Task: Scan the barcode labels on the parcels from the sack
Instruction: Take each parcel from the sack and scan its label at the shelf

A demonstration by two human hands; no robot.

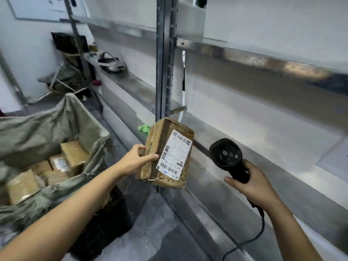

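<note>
The left hand (pixel 134 159), at the end of the bare forearm nearest the camera, grips a brown cardboard parcel (pixel 166 153) by its left side, thumb laid on the upper face and fingers curled round the edge. The parcel hangs in the air, tilted, with its white barcode label (pixel 174 153) facing up toward the camera.

Well out to the right of that hand and beyond it runs the metal shelf unit (pixel 263 129), its grey upright post (pixel 163 63) rising just behind the parcel. To the left of the left hand, lower down, stands the open grey-green sack (pixel 47 125), with several more brown parcels (pixel 56 166) lying inside. A black crate (pixel 105 223) sits under the left forearm.

To the right of the parcel, a little apart from it, the right hand (pixel 258 187) is clamped on the handle of a black barcode scanner (pixel 227 157); its head points up toward the camera, and its black cable (pixel 259 232) hangs below the wrist. Just past the left hand, a small green object (pixel 144 128) lies on the shelf.
</note>
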